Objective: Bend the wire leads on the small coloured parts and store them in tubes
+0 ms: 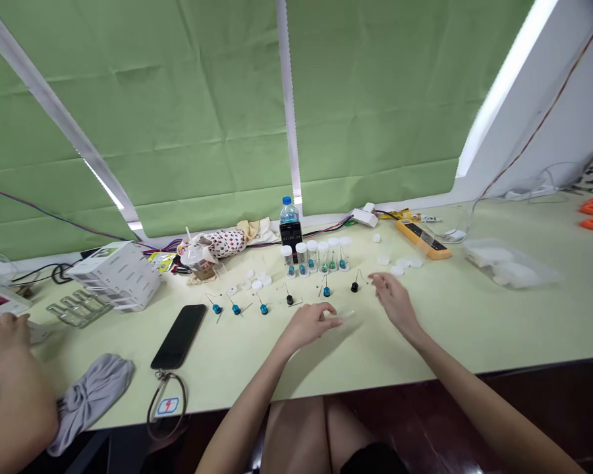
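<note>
My left hand [312,322] rests on the pale green table [474,329], fingers curled around a small clear vial [346,316] lying on its side. My right hand [394,297] hovers just right of it, fingers spread and holding nothing, close to a black capacitor [354,286]. Several blue and black capacitors [263,308] with wire legs lie in a loose row beyond my hands. Behind them stands a row of capped clear vials [316,257] with capacitors inside. Loose white caps [399,268] lie to the right and others to the left [257,284].
A black phone [178,336] with a ring lies left, beside a grey cloth [91,395]. A water bottle [288,212], a timer [291,234], a yellow meter [422,238], a white box [118,273] and plastic bags [508,266] ring the back. Another person's hand [2,336] is at far left.
</note>
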Demonstrator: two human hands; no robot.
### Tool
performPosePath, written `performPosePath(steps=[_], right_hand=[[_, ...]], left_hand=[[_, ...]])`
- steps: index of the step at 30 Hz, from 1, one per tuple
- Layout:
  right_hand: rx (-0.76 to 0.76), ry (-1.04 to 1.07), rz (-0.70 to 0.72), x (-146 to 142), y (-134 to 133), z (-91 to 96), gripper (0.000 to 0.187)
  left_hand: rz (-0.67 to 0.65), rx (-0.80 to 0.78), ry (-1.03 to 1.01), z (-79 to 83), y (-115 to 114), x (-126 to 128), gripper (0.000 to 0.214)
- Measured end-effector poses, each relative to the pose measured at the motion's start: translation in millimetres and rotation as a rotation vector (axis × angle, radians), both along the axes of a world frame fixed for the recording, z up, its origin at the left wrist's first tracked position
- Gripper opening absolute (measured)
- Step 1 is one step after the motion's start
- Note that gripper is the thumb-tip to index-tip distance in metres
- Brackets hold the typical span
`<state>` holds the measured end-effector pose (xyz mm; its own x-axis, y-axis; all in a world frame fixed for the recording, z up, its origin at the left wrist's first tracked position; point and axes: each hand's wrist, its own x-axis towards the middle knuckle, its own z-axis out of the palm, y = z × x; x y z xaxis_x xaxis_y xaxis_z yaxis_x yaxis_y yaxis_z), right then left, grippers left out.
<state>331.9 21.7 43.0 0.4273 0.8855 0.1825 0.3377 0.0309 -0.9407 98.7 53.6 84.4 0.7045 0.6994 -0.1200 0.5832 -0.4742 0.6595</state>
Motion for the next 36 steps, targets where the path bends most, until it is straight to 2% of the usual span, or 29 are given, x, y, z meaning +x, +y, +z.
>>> performPosePath(steps=[3,4,6,9,11,13,15,19,23,27,29,30,32,34,36], right_hand=[[-0.333,0.607,0.319,-19.0,-19.3,-11.7,0.059],[-0.378,0.777,0.391,-24.7,-22.4,-15.6,0.059],[-0.368,1.010,0.430,-31.9,-24.1,-21.8,0.053],[-0.307,1.119,0.374,-30.4,-21.9,-27.2,0.042],[-0.285,1.073,0.361,-23.2,-21.2,-29.4,0.033],[-0.239,0.923,0.370,-13.6,-21.0,-31.5,0.027],[-0.177,0.678,0.359,-3.1,-19.3,-33.7,0.028],[-0.147,0.113,0.225,14.3,-8.1,-37.4,0.027],[-0.133,-0.221,0.124,20.3,2.6,-38.4,0.020],[-0.081,-0.560,-0.017,15.9,-4.0,-28.9,0.019],[-0.035,-0.631,-0.041,9.0,-15.0,-18.5,0.022],[-0.006,-0.608,0.007,4.2,-21.5,-12.5,0.024],[0.036,-0.507,0.198,-7.2,-34.5,-1.4,0.027],[0.036,-0.415,0.359,-17.0,-44.3,5.8,0.040],[0.010,-0.377,0.382,-18.9,-48.5,6.9,0.046]], left_hand=[[-0.019,0.521,0.166,8.1,-7.5,21.6,0.029],[-0.053,0.677,0.224,9.7,-10.5,30.6,0.021],[-0.160,0.958,0.261,11.3,-16.2,47.3,0.014],[-0.216,1.236,0.203,12.4,-20.3,60.7,0.023],[-0.179,1.296,0.161,13.9,-19.1,60.0,0.027],[-0.122,1.257,0.121,15.8,-15.8,54.0,0.030],[-0.053,1.158,0.068,17.0,-12.1,46.1,0.033],[0.117,0.887,-0.017,14.7,-7.8,34.7,0.030],[0.188,0.485,-0.144,8.6,-9.8,32.1,0.031],[0.189,0.084,-0.387,-2.2,-14.8,35.7,0.032],[0.186,-0.032,-0.503,-9.1,-16.7,40.0,0.029],[0.181,-0.061,-0.562,-12.4,-17.3,42.7,0.027],[0.173,-0.062,-0.661,-17.6,-18.0,48.5,0.026],[0.177,-0.028,-0.707,-21.0,-18.1,54.3,0.027],[0.163,-0.030,-0.705,-23.3,-17.9,58.9,0.032]])
